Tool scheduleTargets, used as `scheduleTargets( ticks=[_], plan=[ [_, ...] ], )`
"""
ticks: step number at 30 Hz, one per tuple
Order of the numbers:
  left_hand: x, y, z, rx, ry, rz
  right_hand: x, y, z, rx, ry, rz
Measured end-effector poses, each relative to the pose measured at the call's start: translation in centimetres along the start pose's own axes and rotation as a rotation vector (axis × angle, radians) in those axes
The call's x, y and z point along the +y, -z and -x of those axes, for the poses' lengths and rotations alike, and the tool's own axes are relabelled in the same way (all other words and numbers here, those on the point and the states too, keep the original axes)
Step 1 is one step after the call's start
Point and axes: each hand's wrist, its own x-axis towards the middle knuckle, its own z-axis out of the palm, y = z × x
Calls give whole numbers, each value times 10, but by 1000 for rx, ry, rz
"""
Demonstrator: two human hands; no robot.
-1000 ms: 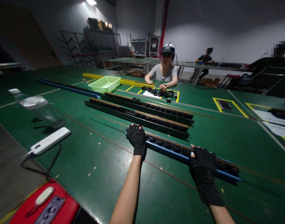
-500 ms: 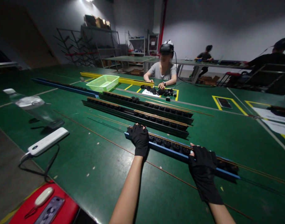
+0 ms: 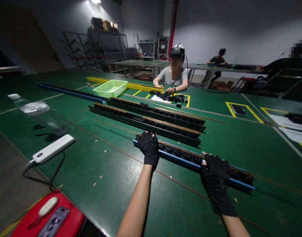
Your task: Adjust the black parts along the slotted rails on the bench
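Note:
A blue channel rail (image 3: 180,161) filled with black parts lies at a slant on the green table. Thin copper-coloured rods (image 3: 276,184) run along its top and stick out past both ends. My left hand (image 3: 149,147), in a black fingerless glove, is closed over the rail near its left end. Closer to the right end, my right hand (image 3: 216,172) grips the same rail, thumb on the near side and fingertips mostly hidden. A single thin copper-coloured rod (image 3: 116,147) lies on the table on the near side, passing under my forearms.
Two dark rails (image 3: 146,122) with black parts lie beyond. A green basket (image 3: 110,88), a yellow rail (image 3: 141,87) and a person (image 3: 174,72) handling black parts are farther off. Left are a bottle (image 3: 42,113), a white power bank (image 3: 54,148) and a red stool (image 3: 69,217).
The view has shifted very slightly. Both my hands keep their places on the blue rail. Across the table, the other person's hands have moved a little.

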Motion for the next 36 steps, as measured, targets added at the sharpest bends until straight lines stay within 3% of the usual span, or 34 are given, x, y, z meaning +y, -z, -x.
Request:
scheduleTargets(
  ticks=[13, 22, 29, 36],
  plan=[
    [1, 1, 0, -23, 19, 7, 1, -1, 2, -5, 10, 32],
    [3, 1, 1, 8, -59, 17, 0, 1, -1, -14, 4, 24],
    [21, 3, 6, -116, -128, -46, -1, 2, 0, -24, 7, 30],
    [20, 6, 4, -157, -138, -91, 0, 0, 1, -24, 0, 32]
  ],
)
